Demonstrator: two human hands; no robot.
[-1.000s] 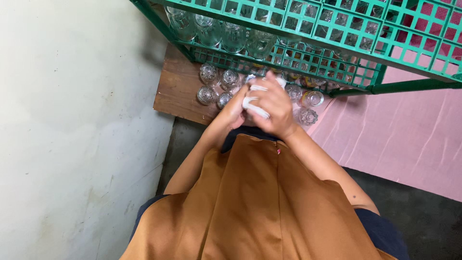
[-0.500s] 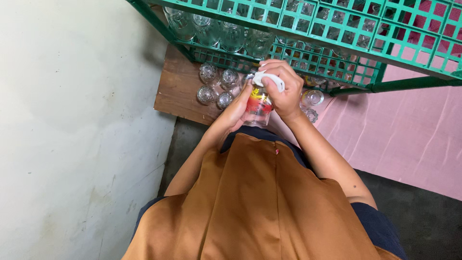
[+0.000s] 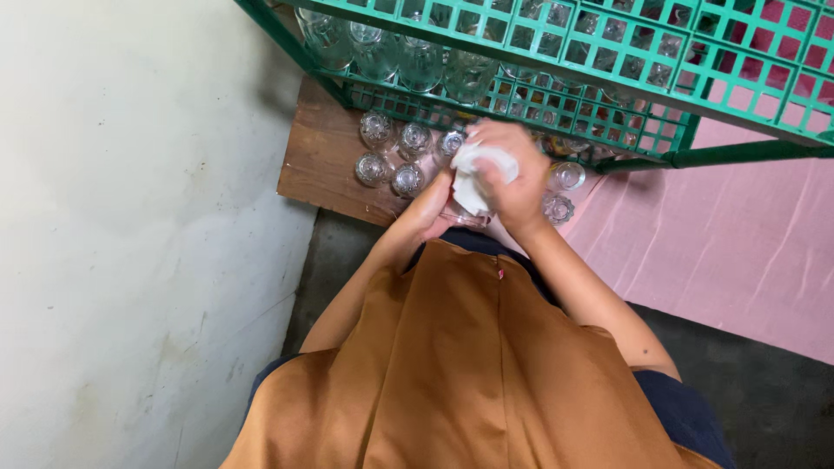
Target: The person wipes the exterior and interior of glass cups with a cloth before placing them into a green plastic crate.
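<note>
My left hand (image 3: 432, 208) cups a small clear glass jar (image 3: 460, 214) from below while my right hand (image 3: 512, 178) presses a crumpled white cloth (image 3: 476, 174) over its top; both are closed around it, held just off the near edge of the brown wooden board (image 3: 321, 165). More clear glass jars (image 3: 391, 156) stand packed near that edge, under the green plastic crate rack (image 3: 608, 61). If my cloth slips on the smooth glass, I think the jar could drop, and my right elbow swinging out might knock the jar (image 3: 558, 208) next to the pink cloth (image 3: 721, 234)
</note>
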